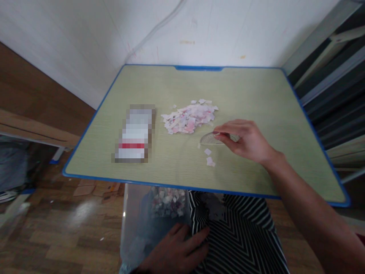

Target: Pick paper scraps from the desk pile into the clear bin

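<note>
My right hand [246,141] reaches over the desk [256,99] and pinches a clear half-round protractor [211,139], whose edge rests on the desk top. Just beyond it lies a pile of small white and pink paper scraps [189,117]. Two or three loose scraps [209,158] lie in front of the protractor. Below the desk's near edge, my left hand [178,253] grips the rim of a clear plastic bag [142,224] that holds more scraps [168,201].
A blurred-out white object with a red band [135,134] lies left of the pile. The desk has a blue rim and stands against a white wall. A striped garment [236,236] is under the desk. Shelving [336,76] stands at the right, cardboard [28,129] at the left.
</note>
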`<state>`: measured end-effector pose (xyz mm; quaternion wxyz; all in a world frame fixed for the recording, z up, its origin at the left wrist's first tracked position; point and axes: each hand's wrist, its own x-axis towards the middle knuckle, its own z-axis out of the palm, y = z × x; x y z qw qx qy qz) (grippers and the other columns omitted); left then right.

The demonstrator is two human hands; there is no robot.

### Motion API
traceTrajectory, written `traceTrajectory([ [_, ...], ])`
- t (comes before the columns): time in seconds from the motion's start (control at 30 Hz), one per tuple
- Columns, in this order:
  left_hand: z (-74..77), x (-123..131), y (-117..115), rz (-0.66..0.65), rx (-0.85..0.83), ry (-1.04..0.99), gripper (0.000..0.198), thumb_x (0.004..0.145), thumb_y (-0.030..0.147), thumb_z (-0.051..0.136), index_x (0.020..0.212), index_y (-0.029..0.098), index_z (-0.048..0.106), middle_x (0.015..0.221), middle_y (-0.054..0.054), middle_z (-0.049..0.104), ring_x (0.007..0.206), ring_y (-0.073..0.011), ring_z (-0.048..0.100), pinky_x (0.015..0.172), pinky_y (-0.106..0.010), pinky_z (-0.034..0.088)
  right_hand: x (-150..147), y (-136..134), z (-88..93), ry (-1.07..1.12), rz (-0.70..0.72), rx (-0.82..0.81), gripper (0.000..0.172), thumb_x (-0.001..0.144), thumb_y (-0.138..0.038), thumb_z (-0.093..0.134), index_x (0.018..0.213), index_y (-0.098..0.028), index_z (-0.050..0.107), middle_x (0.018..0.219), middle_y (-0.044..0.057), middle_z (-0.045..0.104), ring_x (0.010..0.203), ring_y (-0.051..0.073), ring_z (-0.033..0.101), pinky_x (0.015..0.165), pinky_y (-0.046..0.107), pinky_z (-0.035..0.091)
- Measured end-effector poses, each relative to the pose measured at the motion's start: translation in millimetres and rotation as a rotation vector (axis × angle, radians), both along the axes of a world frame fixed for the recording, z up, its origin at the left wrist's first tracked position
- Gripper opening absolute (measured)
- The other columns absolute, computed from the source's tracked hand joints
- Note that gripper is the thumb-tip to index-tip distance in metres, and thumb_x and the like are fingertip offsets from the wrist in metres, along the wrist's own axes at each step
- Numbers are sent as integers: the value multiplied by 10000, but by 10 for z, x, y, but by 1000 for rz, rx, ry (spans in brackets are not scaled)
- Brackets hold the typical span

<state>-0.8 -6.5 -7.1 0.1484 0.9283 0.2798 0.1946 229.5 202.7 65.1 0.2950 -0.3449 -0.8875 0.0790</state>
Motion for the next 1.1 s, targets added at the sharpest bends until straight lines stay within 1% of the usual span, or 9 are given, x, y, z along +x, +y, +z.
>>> traceTrajectory([
  [0.1,5,-10,2,-14,-2,8,254,953,94,330,970,172,572,1153,-20,594,694,-203,513,599,-323,451,-31,-13,40,18,181,-31,117,858,-170,547,856,-144,662,748,51,702,645,138,624,608,255,462],
  [0.17,14,-14,7,-11,3,12,235,948,97,352,967,173,573,1146,-19,595,695,-199,513,601,-320,454,-10,-27,94,45,243,-95,102,858,-174,552,849,-169,654,728,28,693,625,120,611,597,240,460],
  [0.33,16,-17,9,-38,-9,48,174,918,104,424,991,170,568,1148,-33,601,708,-207,532,602,-330,469,129,-33,176,101,86,-154,72,819,-160,591,795,-191,651,687,16,694,572,117,619,540,227,461],
  [0.43,29,-12,16,-18,-3,19,261,950,92,321,966,170,569,1131,-24,616,677,-206,536,578,-324,470,164,-24,165,50,88,-165,78,817,-162,583,791,-185,653,666,15,693,551,126,622,518,236,456],
  [0.53,55,-5,31,-18,-2,10,369,975,101,204,970,167,568,1125,-31,623,670,-209,541,585,-328,472,157,-29,164,15,143,-202,91,820,-155,569,789,-177,652,677,21,694,556,125,625,517,232,455],
  [0.63,66,-1,41,-17,-7,6,379,981,111,193,961,169,567,1126,-30,624,679,-208,546,595,-325,466,155,-37,175,22,164,-232,90,822,-159,569,787,-173,650,691,23,698,565,119,627,523,222,458],
  [0.77,35,-7,32,-14,2,15,382,984,114,193,966,172,570,1140,-27,608,686,-205,533,597,-324,455,170,-26,167,16,84,-198,88,824,-181,576,785,-176,654,666,20,695,551,121,624,518,223,452],
  [0.97,-23,-18,-18,-40,-23,33,189,923,96,402,1004,167,556,1188,-37,565,725,-210,505,618,-329,436,178,-15,153,-5,83,-195,91,822,-174,573,774,-175,651,648,10,682,527,109,602,511,219,436],
  [1.1,-18,-17,-19,-44,-30,47,155,887,97,477,1004,162,554,1201,-35,555,710,-201,492,634,-328,421,168,-38,181,-52,99,-136,114,830,-160,547,768,-188,640,642,10,666,535,118,588,515,239,413],
])
